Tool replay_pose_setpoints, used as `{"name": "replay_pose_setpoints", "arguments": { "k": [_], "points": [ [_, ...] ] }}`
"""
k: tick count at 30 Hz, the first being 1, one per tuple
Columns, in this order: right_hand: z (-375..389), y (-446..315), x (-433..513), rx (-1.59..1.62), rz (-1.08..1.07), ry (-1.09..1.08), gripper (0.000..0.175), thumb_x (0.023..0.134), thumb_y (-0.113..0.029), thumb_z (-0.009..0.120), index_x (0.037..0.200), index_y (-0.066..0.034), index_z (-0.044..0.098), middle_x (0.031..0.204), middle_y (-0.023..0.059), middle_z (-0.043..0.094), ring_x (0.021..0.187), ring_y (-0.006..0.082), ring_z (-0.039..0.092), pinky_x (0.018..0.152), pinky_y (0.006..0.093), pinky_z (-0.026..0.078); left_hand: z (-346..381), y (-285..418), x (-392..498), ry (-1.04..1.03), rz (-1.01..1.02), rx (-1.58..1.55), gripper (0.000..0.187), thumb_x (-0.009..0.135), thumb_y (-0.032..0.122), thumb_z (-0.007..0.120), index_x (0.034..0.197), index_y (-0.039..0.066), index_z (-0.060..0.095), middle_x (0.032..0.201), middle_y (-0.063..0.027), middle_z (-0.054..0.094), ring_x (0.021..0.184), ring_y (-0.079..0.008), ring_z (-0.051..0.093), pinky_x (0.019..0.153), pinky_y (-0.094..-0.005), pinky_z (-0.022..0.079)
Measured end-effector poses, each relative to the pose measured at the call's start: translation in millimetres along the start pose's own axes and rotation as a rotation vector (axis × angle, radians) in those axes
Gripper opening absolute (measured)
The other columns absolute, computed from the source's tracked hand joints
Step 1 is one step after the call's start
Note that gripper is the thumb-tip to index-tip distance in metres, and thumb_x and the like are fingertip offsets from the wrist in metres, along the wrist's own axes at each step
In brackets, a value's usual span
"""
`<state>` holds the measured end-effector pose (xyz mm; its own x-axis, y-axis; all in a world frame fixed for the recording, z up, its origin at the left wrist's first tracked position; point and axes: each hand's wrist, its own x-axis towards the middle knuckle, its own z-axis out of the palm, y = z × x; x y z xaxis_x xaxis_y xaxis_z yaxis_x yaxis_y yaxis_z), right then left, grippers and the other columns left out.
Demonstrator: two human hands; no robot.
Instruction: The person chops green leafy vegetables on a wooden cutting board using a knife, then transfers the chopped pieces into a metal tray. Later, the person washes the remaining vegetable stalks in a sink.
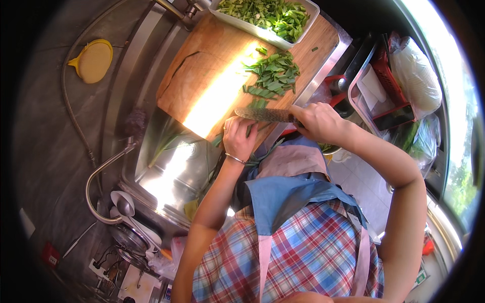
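Note:
My right hand (318,121) grips the handle of a kitchen knife (267,114), whose dark, mottled blade lies across green leaves at the near edge of a wooden cutting board (189,87). Just below the blade, my left hand (240,137) presses on a bunch of flat green leaves (216,140), fingers close to the knife; a ring and a bracelet show on it. Beyond the blade is a pile of chopped green leaves (276,74). At the board's far end stands a white plastic tray (316,15) full of cut greens (265,17).
The board spans a stainless steel sink (189,170) with long leaves in it. A faucet (176,9) stands at the far left corner, and a curved metal spout (93,189) at left. Yellow strainer (93,60) lies on the counter. Right of the board are a red basket (390,83) and plastic bags.

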<state>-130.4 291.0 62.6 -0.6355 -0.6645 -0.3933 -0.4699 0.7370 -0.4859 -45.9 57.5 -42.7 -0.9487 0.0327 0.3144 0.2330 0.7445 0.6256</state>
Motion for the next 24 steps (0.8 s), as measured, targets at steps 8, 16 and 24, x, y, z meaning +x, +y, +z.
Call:
{"name": "replay_pose_setpoints", "arguments": {
  "k": [8,16,24],
  "points": [
    [21.9,-5.8,37.0,-0.007,-0.002,-0.001,0.035,0.082,-0.018,0.065,0.112,-0.0066,0.052,0.072,0.0176,0.066,0.069,0.0348,0.068,0.059,0.0451,0.054,1.7,-3.3,0.3,0.015,0.022,-0.002,0.016,0.071,0.005,0.077,0.082,0.008,0.065,0.086,-0.0073,0.062,0.083,-0.0289,0.061,0.076,-0.0394,0.049],
    [4.2,-1.7,13.9,0.108,0.008,0.018,0.028,0.081,-0.022,0.068,0.100,-0.0056,0.056,0.075,0.0188,0.066,0.071,0.0366,0.067,0.063,0.0475,0.053,2.7,-1.4,-2.6,0.041,0.009,-0.042,0.018,0.070,0.004,0.076,0.086,0.007,0.067,0.090,-0.0076,0.063,0.086,-0.0288,0.061,0.079,-0.0399,0.050],
    [40.0,-20.8,37.3,-0.020,-0.007,0.028,0.030,0.082,-0.025,0.070,0.100,-0.0060,0.056,0.082,0.0197,0.067,0.082,0.0367,0.067,0.070,0.0461,0.054,8.5,-9.6,-12.9,0.048,0.021,0.071,0.022,0.070,0.011,0.079,0.089,0.006,0.070,0.094,-0.0095,0.064,0.089,-0.0317,0.061,0.082,-0.0405,0.051]
  ]
}}
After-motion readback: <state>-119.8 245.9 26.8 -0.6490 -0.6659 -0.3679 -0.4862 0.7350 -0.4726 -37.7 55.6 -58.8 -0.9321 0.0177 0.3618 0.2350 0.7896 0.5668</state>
